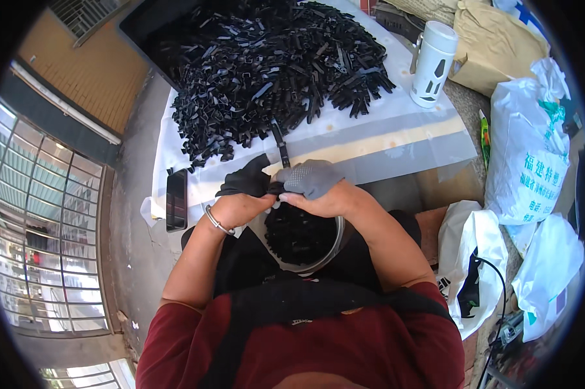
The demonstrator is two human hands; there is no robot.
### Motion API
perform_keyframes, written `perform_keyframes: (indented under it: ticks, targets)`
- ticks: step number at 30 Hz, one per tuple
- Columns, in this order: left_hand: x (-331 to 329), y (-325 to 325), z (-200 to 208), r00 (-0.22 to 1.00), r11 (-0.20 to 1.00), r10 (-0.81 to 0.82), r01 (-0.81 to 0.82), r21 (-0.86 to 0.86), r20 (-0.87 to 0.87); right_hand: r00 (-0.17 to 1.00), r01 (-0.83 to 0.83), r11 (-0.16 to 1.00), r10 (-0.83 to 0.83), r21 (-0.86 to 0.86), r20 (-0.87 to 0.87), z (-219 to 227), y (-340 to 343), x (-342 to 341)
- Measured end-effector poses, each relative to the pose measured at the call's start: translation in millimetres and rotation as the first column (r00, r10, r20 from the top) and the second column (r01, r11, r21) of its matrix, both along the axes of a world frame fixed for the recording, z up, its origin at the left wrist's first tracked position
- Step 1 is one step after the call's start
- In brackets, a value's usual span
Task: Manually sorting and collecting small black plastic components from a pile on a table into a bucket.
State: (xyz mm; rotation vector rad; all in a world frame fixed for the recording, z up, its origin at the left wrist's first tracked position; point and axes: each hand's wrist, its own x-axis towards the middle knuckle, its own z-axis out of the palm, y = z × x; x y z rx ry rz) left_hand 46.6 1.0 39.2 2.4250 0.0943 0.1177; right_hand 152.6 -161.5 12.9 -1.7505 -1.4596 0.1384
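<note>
My left hand [245, 198], in a black partial glove, and my right hand [313, 185], in a grey partial glove, meet at the near edge of the table. Both are closed, fingertips together, on a small black plastic piece [277, 188] mostly hidden by the fingers. A narrow black strip [280, 144] runs from just beyond the right fingers toward a large heap of black plastic pieces [260, 84]. Whether the strip joins the held piece I cannot tell. Under my hands, a round bucket [337, 244] between my legs holds many similar black pieces [299, 235].
A dark phone [176, 201] lies at the table's left edge. A white bottle [434, 65] stands at the far right on the cloth [370, 146]. Right of the table are white sacks [526, 149], an open white bag [457, 259] and a brown paper sack [493, 45].
</note>
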Motion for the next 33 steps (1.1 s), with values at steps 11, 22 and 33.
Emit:
perform_keyframes:
  ticks: [11,22,33]
  targets:
    - [-39.3,-28.6,-42.2,0.836,0.183,0.436,-0.445,-0.876,-0.333,0.987,0.144,0.986,-0.149,0.078,0.065,-7.8,24.9,-37.5]
    - [-42.7,5.2,-40.9,0.864,0.323,0.445,-0.402,-0.857,-0.238,0.773,0.221,0.964,-0.265,0.146,0.577,-14.6,32.7,28.4]
    - [-43.9,11.5,-50.1,0.862,0.695,0.501,-0.452,-0.559,-0.075,0.984,0.141,0.988,-0.147,0.063,0.096,-5.8,37.0,-15.7]
